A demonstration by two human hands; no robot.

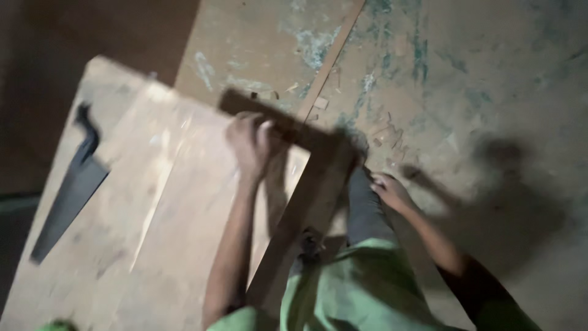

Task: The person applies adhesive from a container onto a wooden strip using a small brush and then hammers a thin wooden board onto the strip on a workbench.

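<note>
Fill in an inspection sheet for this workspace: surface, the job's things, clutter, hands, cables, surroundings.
Surface: pale wooden board, worn, blurred.
Job's things: dark wood strip lying across the board's far edge; a second strip runs toward the person.
Clutter: handsaw lying flat on the board's left side; wood chips on the floor.
Hands: left hand grips the dark strip; right hand rests by the knee, apparently empty.
Cables: nothing seen.
Surroundings: stained concrete floor, dim light.

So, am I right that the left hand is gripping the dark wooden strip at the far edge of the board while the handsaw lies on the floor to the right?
Not quite. The head view shows the handsaw lying on the wooden board, to the left. The rest holds: the left hand grips the dark wooden strip at the board's far edge.
</note>
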